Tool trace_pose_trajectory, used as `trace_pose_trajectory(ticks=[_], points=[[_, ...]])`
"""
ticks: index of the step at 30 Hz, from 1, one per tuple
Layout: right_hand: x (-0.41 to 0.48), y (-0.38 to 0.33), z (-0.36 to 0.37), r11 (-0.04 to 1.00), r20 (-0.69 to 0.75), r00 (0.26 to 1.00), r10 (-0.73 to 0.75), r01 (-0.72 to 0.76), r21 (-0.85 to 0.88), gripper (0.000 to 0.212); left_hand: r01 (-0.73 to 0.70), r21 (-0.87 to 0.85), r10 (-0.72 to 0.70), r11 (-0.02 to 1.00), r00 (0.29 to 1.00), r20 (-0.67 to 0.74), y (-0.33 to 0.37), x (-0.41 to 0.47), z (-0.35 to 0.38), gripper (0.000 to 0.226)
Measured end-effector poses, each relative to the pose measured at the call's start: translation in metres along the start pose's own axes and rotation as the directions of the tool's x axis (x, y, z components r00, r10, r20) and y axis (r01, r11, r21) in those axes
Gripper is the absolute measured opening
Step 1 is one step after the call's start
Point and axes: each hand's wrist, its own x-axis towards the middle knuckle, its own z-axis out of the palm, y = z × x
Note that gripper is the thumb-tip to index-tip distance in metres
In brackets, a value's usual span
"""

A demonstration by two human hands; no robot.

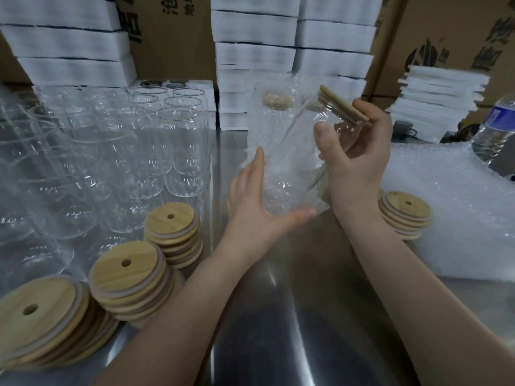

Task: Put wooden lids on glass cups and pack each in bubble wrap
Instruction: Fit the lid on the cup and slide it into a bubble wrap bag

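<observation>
My right hand (354, 160) grips a glass cup (338, 126) near its top; a wooden lid (344, 104) sits on the cup, which leans to the right. The cup's lower part is inside a bubble wrap bag (281, 174). My left hand (259, 207) cradles the bag's bottom from the left, fingers straight and thumb under it. Behind stands a wrapped cup (276, 112) with a lid showing through the wrap. Several bare glass cups (156, 151) crowd the left of the steel table. Stacks of wooden lids (131, 277) lie at the front left, and another lid stack (405, 215) sits by my right wrist.
A pile of bubble wrap bags (451, 207) covers the right of the steel table (292, 316). A plastic water bottle (496, 129) stands at the far right. White foam sheet stacks (253, 43) and cardboard boxes (170, 32) wall off the back.
</observation>
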Motion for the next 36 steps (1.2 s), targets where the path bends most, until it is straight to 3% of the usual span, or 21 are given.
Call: trace_pose_trajectory(ticks=[2, 4, 7, 13, 25, 27, 31, 33, 36], points=[[-0.001, 0.000, 0.001, 1.000, -0.003, 1.000, -0.005, 0.005, 0.012, 0.057, -0.052, 0.115, 0.050, 0.992, 0.999, 0.018, -0.006, 0.001, 0.004, 0.132], [-0.003, -0.001, 0.003, 0.999, -0.003, 1.000, -0.004, 0.004, 0.036, 0.055, -0.080, 0.153, 0.090, 0.985, 0.994, -0.056, -0.010, 0.003, 0.006, 0.128], [-0.007, -0.003, 0.007, 0.998, 0.016, 0.999, -0.044, 0.044, 0.038, 0.055, -0.122, 0.119, 0.142, 0.985, 0.974, -0.176, -0.015, 0.006, 0.006, 0.118], [-0.012, -0.009, 0.010, 0.994, 0.127, 0.986, -0.105, 0.105, 0.006, 0.059, -0.172, 0.070, 0.185, 0.983, 0.940, -0.286, -0.014, 0.007, 0.003, 0.109], [-0.022, -0.010, 0.016, 0.999, 0.253, 0.967, 0.002, -0.010, 0.030, 0.064, -0.215, -0.113, 0.160, 0.970, 0.915, -0.370, -0.006, 0.005, 0.000, 0.116], [-0.020, -0.010, 0.016, 0.998, 0.206, 0.979, 0.006, -0.018, 0.059, 0.064, -0.166, -0.072, 0.134, 0.984, 0.935, -0.329, -0.006, 0.007, -0.001, 0.128], [-0.013, -0.011, 0.012, 0.995, 0.107, 0.994, -0.010, -0.001, 0.099, 0.066, -0.046, 0.173, 0.089, 0.984, 0.964, -0.250, -0.012, 0.010, 0.001, 0.143], [-0.011, -0.012, 0.010, 0.995, 0.080, 0.996, -0.026, 0.018, 0.099, 0.065, -0.002, 0.267, 0.073, 0.964, 0.963, -0.259, -0.015, 0.011, 0.003, 0.138], [-0.010, -0.013, 0.010, 0.995, 0.068, 0.996, -0.050, 0.044, 0.088, 0.065, -0.042, 0.308, 0.131, 0.950, 0.952, -0.276, -0.019, 0.014, 0.000, 0.106]])
